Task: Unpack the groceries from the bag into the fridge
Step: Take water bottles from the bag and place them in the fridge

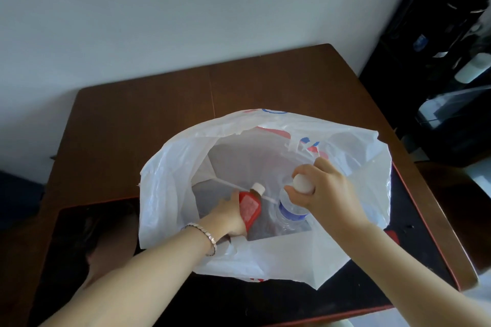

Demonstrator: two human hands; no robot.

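The left grip (228,216), low in the centre of the frame, is curled round the lower body of a red plastic bottle (249,210). The bottle's white screw cap (258,188) points up and away. Just to the right, the right grip (326,194) pinches a small white rounded object (303,184) between thumb and fingers. It looks like an egg, though I cannot say for sure. Directly beneath it lies a clear plastic water bottle (292,211) with a blue label.

All three sit inside a thin white plastic carrier bag (170,167) with its mouth wide open. The bag stands on a brown wooden table (159,103), with a black mat (265,297) under its near side.

I judge the red bottle fairly light, with smooth, yielding walls, so it is best held round the waist rather than by the cap. If the white thing is an egg, it is fragile and wants cradling, not squeezing. The water bottle is probably the heaviest item and is best taken round its middle. The limp bag film may cling and drag as things are lifted out. The dark shelving at the right edge may be the fridge, but I cannot tell.
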